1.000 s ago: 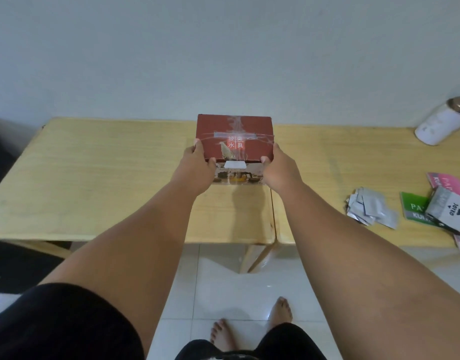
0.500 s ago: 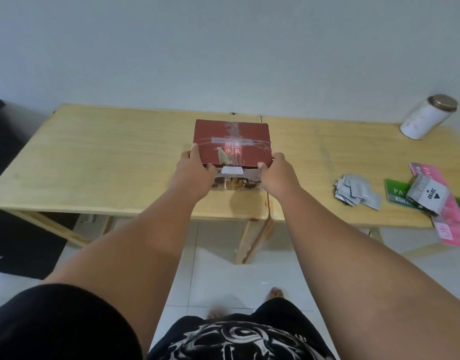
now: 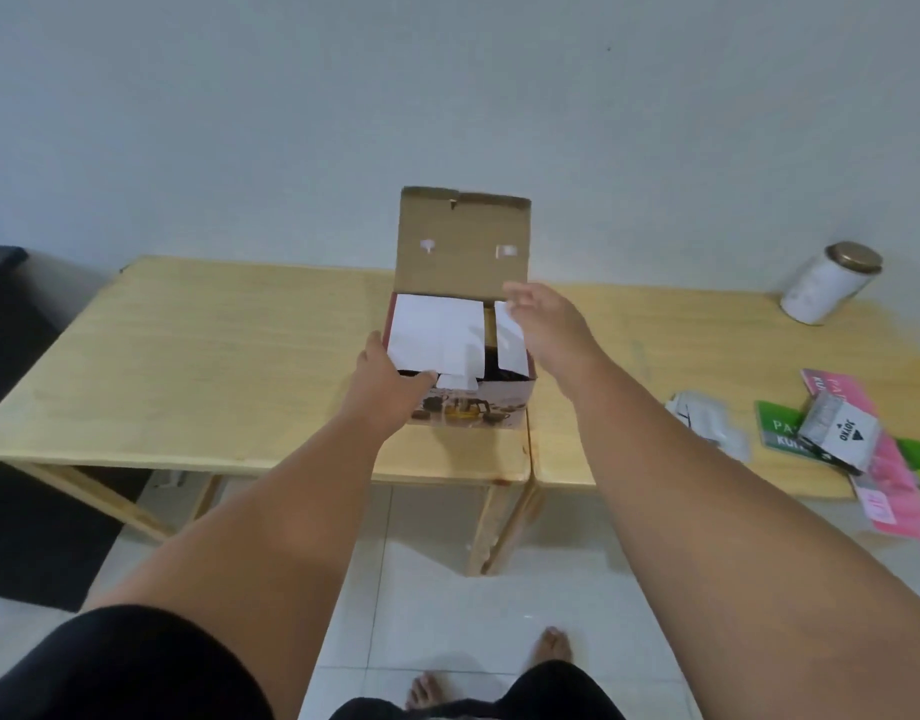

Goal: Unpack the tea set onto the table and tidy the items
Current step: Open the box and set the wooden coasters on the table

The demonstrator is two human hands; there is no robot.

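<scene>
Pale wall and two wooden tables (image 3: 198, 366) frame your work: the tea set box (image 3: 465, 387) sits at their seam, near the front edge, lid (image 3: 463, 241) standing upright. White packing sheets (image 3: 437, 335) cover whatever lies inside. Your left hand (image 3: 390, 387) grips the near left corner, fingers curled on the rim; your right hand (image 3: 546, 324) hovers open, fingers loosely spread. Brace the box and lift the sheets slowly. Packets (image 3: 707, 423) and a jar (image 3: 827, 283) lie well right.

Wooden table (image 3: 198, 356) carries box (image 3: 468, 407), jar (image 3: 827, 283), packets (image 3: 840, 433).
</scene>
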